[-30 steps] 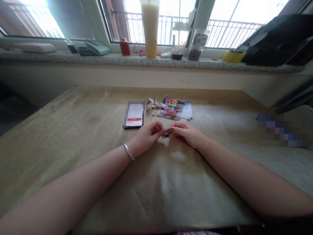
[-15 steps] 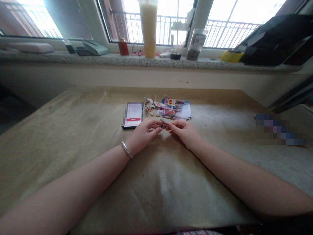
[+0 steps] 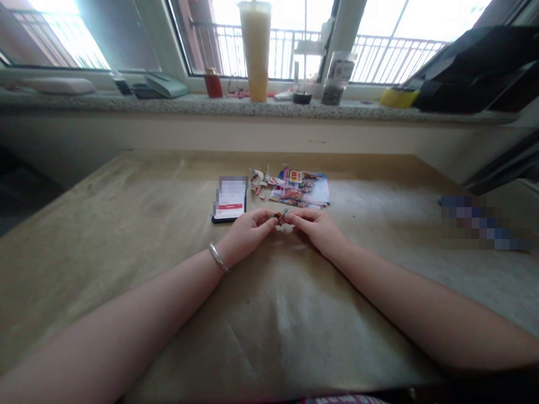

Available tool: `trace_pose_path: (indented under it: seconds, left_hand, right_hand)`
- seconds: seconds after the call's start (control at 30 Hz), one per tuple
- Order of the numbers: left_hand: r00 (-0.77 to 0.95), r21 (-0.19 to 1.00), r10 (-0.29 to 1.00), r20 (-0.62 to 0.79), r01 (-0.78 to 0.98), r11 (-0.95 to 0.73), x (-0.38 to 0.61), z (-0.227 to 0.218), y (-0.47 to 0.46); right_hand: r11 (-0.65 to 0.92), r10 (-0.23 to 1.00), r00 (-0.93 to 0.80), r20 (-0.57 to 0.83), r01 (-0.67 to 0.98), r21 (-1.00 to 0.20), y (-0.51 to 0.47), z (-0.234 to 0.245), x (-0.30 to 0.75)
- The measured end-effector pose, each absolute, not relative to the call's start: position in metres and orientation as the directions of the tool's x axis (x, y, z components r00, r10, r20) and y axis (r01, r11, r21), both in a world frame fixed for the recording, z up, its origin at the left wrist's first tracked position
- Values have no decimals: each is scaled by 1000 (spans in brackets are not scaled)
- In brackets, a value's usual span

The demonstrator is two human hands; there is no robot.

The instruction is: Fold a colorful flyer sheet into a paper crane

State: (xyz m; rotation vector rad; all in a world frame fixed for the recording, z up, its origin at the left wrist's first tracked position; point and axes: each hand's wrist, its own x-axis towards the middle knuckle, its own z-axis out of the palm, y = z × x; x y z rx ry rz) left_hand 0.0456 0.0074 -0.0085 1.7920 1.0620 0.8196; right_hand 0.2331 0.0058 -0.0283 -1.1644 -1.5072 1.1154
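A small folded piece of printed paper point(image 3: 282, 217), red and dark with a pale tip, is pinched between both hands above the table. My left hand point(image 3: 251, 229), with a silver bangle at the wrist, grips its left side between thumb and fingers. From the right, my right hand point(image 3: 315, 225) pinches the other side with its fingertips. Just beyond my hands lie several folded paper shapes point(image 3: 260, 182), white with red. Beside them is a stack of colourful printed sheets point(image 3: 309, 189). A phone point(image 3: 231, 202) with a lit screen rests by my left hand.
The brown-covered table point(image 3: 269, 314) reaches to the wall. On the stone windowsill point(image 3: 189, 106) stand a tall cup of yellow drink point(image 3: 256, 53), a red bottle point(image 3: 213, 83) and a clear jar point(image 3: 338, 79). A blurred flat object point(image 3: 480, 221) lies at the far right.
The folded paper has turned in my fingers, and its pale tip now points up to the right. Both hands keep nearly the same place, still closed on it.
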Motion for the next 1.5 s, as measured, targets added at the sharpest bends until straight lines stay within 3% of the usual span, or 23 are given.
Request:
trace_pose_path:
  seconds: [0.1, 0.3, 0.43, 0.67, 0.83, 1.23, 1.5]
  left_hand:
    - [378, 930, 924, 59, 315, -188, 45, -9, 9]
    - [273, 995, 961, -49, 93, 24, 48, -14, 12]
    - [255, 986, 967, -9, 163, -34, 50, -12, 10]
    - [286, 945, 957, 48, 297, -136, 49, -7, 9]
    - [253, 945, 967, 36, 307, -116, 48, -5, 8]
    - [267, 930, 963, 41, 343, -134, 49, -2, 6]
    - [321, 938, 944, 73, 300, -175, 46, -8, 10]
  right_hand:
    - [91, 990, -118, 74, 147, -985, 6, -30, 232]
    - [24, 998, -53, 27, -51, -998, 7, -27, 230]
    - [37, 996, -78, 40, -45, -998, 6, -27, 228]
    - [72, 985, -163, 52, 117, -990, 1, -23, 229]
    - [78, 991, -109, 74, 38, -996, 5, -28, 228]
    - [177, 981, -124, 148, 277, -944, 1, -23, 222]
    - [123, 989, -105, 108, 143, -982, 6, -26, 224]
